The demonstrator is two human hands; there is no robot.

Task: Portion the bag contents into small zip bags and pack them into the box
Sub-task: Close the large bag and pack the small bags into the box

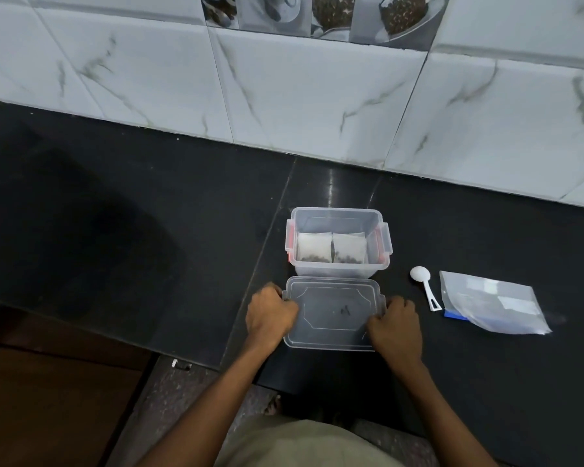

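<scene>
A clear plastic box [338, 268] with red side clips stands open on the black counter. Two small zip bags [314, 247] [348, 248] with dark contents at the bottom stand side by side inside it. The clear lid [331, 313] lies flat just in front of the box. My left hand [272, 313] grips the lid's left edge with curled fingers. My right hand [395, 323] grips its right edge the same way. A few dark crumbs lie on the lid's middle.
A white plastic scoop [424, 289] lies right of the box. Beyond it lies a flat clear zip bag [493, 303] with a blue strip. The tiled wall [284, 96] rises behind the black counter [132, 214], whose front edge runs near my arms.
</scene>
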